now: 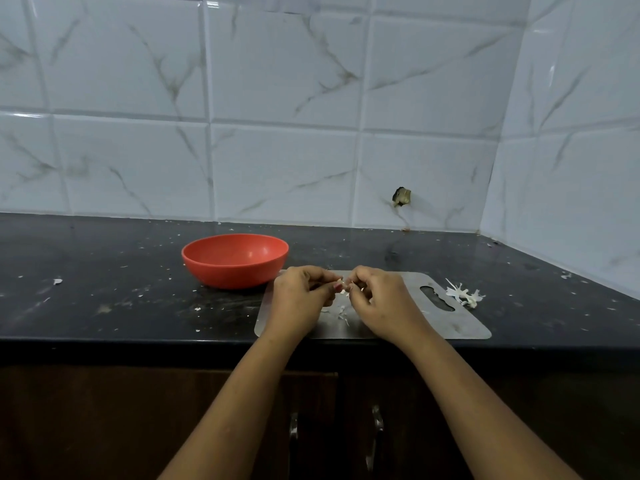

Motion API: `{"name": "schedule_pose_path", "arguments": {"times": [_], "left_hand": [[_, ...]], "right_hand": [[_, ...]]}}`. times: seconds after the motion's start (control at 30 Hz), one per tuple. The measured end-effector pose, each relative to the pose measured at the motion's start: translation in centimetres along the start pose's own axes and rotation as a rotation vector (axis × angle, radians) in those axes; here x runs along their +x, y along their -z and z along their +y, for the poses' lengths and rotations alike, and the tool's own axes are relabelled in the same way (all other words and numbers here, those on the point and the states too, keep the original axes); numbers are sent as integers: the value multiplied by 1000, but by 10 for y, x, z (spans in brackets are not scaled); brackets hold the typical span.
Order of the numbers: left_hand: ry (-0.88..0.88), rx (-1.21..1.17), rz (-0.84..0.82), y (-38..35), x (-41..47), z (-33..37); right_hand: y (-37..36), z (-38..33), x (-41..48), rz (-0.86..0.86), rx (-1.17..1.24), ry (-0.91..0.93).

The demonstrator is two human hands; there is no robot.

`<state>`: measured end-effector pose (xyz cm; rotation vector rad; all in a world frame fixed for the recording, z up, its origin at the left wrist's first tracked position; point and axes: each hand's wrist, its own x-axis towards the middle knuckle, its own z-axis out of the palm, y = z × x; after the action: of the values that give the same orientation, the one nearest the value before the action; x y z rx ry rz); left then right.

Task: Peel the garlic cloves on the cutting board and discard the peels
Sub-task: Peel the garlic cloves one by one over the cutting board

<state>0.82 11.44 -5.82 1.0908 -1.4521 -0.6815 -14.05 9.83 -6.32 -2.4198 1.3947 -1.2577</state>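
Left hand (301,296) and right hand (377,299) together, both pinching garlic clove (344,287), above cutting board (460,323)

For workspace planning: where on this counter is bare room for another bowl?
Free but for flecks: counter left of the bowl and behind the board. Crowded: mid-board, where left hand and right hand pinch a clove; peels by its right end.

A red bowl (235,259) stands at the far left corner of the cutting board (436,323); a peel pile (464,295) lies by its right end. Open tabletop (86,271) stretches left. Tiled walls (277,133) close the far and right sides.
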Motion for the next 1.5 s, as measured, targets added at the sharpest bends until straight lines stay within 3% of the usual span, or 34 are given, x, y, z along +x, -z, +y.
{"name": "schedule_pose_path", "arguments": {"times": [0.27, 0.4, 0.53, 0.67, 0.8, 1.07, 1.5], "left_hand": [[231, -261, -168, 13, 7, 0], [256, -276, -154, 10, 8, -1], [288, -294, -129, 9, 11, -3], [279, -313, -108, 9, 11, -2], [274, -331, -86, 9, 10, -2], [273, -345, -55, 8, 8, -1], [184, -176, -54, 6, 3, 0]], "right_hand": [[1, -2, -1, -33, 2, 38], [1, -2, 1, -35, 43, 3], [4, 2, 5, 34, 266, -126], [5, 0, 5, -40, 356, -184], [6, 2, 3, 105, 302, -194], [3, 5, 3, 113, 102, -209], [4, -2, 1, 19, 193, -69]]}}
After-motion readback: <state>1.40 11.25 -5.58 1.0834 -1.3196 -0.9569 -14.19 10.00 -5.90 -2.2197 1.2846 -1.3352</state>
